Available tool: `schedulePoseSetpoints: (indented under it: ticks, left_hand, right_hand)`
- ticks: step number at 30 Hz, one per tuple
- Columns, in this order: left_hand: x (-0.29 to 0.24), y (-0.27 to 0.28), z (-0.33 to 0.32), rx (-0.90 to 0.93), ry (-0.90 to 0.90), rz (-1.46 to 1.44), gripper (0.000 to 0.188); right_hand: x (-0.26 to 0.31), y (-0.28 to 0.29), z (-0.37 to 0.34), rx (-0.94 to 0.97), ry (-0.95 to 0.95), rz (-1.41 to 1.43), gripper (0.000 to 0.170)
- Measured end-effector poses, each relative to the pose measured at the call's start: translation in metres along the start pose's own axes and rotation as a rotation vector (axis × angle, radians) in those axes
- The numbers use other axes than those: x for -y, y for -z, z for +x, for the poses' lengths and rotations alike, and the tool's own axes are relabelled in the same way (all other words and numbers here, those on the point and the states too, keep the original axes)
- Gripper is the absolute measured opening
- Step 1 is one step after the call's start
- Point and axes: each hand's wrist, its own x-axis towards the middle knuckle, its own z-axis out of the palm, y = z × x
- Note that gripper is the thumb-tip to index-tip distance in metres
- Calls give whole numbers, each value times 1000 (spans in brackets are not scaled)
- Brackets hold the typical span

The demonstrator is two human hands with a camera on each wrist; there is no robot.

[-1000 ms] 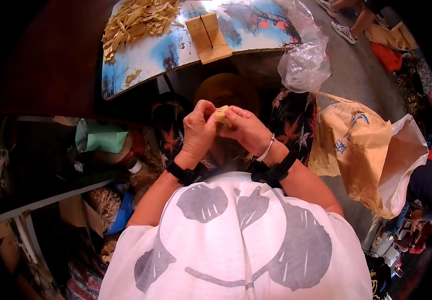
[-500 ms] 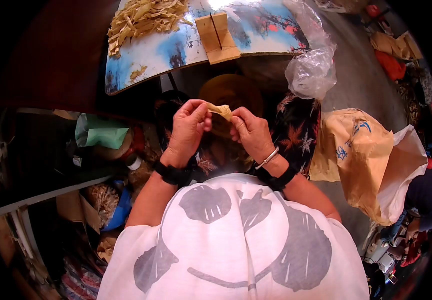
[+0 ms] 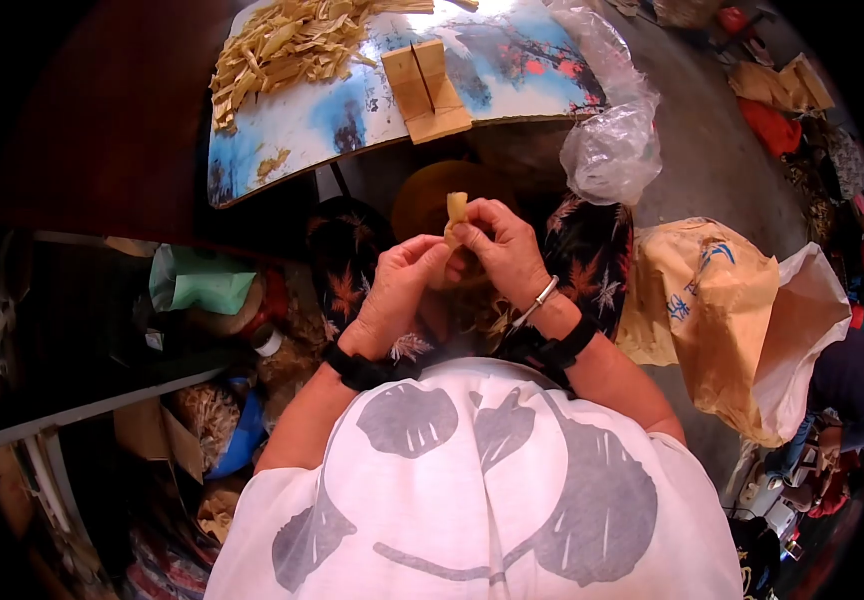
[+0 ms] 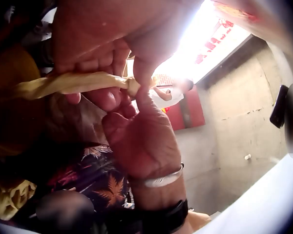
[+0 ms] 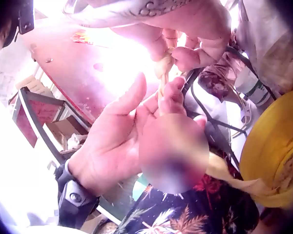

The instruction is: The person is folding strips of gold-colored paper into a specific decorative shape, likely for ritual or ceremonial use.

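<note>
Over the lap in the head view, both hands work on one pale yellow strip of dried corn husk [image 3: 457,207]. My right hand [image 3: 507,255] pinches it between thumb and fingers, with a short end standing up. Close beside, my left hand [image 3: 402,290] has its fingers curled at the husk's lower part. A small knot-like bulge [image 4: 132,87] shows at the right fingertips in the left wrist view, and a long twisted tail runs leftward from it. In the right wrist view the tail hangs below the left hand [image 5: 115,139] toward a yellow basin [image 5: 271,146].
Ahead stands a painted table [image 3: 332,115] with a heap of husk pieces [image 3: 287,45] and an L-shaped wooden block [image 3: 432,100] at its front edge. Clear plastic [image 3: 612,150] drapes its right corner. A brown paper sack [image 3: 717,300] stands right; a green bag [image 3: 207,280] lies left.
The husk, stretched sideways between the hands half a second ago, now points upward from the right fingers. The left hand has moved down and in toward the right hand.
</note>
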Motion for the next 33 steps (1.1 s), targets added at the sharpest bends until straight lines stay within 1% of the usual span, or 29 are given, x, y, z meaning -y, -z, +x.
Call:
schedulePoseSetpoints:
  ticks: [1,2,3,4,5,6,8,9,12,13,14,16,17,20,21,22,24,25,28,29,30,32,33]
  left_hand:
    - [1,0,-3,-16,-13,89,19]
    - [2,-1,-6,-32,-28,178,19]
    - [2,-5,-7,-95,-56,169,17]
    - [1,-6,-6,-98,-59,162,17]
    - [0,-6,-5,-100,-61,156,18]
    - [-2,-6,-4,-102,-64,150,18]
    - [-12,-6,-5,-78,-9,88,18]
    - [-18,-4,-6,-66,18,57,19]
    - [-32,10,-11,-12,78,-46,20]
    - [-34,15,-8,10,85,-74,16]
    - [-37,14,-6,-27,62,-14,14]
    - [-57,6,1,-103,-2,109,10]
    - [-62,13,9,-97,-66,251,9]
    - [-83,23,48,-206,-410,648,11]
    - [-98,22,60,-266,-522,789,11]
    - [-109,21,74,-299,-563,819,12]
    - [-117,33,109,-327,-581,909,16]
    - [-120,34,121,-330,-580,897,16]
    - [-125,39,152,-341,-577,850,19]
    - [-121,43,161,-346,-570,827,19]
    - [-118,46,169,-350,-561,806,20]
    - [-108,51,178,-425,-445,789,21]
    - [-106,51,177,-462,-388,779,21]
  right_hand:
    - [-2,0,4,-17,-67,152,21]
    - [-1,3,7,13,-94,170,21]
    - [4,7,10,43,-123,188,21]
    - [7,9,13,73,-153,207,22]
    - [4,6,15,135,-114,289,22]
    - [8,5,17,163,-174,324,22]
    - [18,5,22,219,-293,393,21]
    - [15,6,27,165,-258,378,19]
    - [17,14,39,170,-321,602,17]
    - [27,15,40,170,-344,568,15]
    - [28,15,43,181,-360,520,15]
    - [31,15,58,206,-375,421,14]
    - [35,16,66,203,-351,423,16]
    - [40,18,101,172,-241,477,20]
    - [46,20,113,157,-140,476,25]
    - [44,19,127,88,-48,345,25]
    - [37,19,153,-53,126,83,25]
    - [39,18,161,-105,117,5,25]
    - [27,13,185,-242,183,-172,24]
    - [22,11,190,-290,239,-239,20]
    - [12,10,196,-293,308,-341,19]
    - [-15,7,200,-296,431,-545,17]
    - [-13,7,196,-304,377,-584,16]
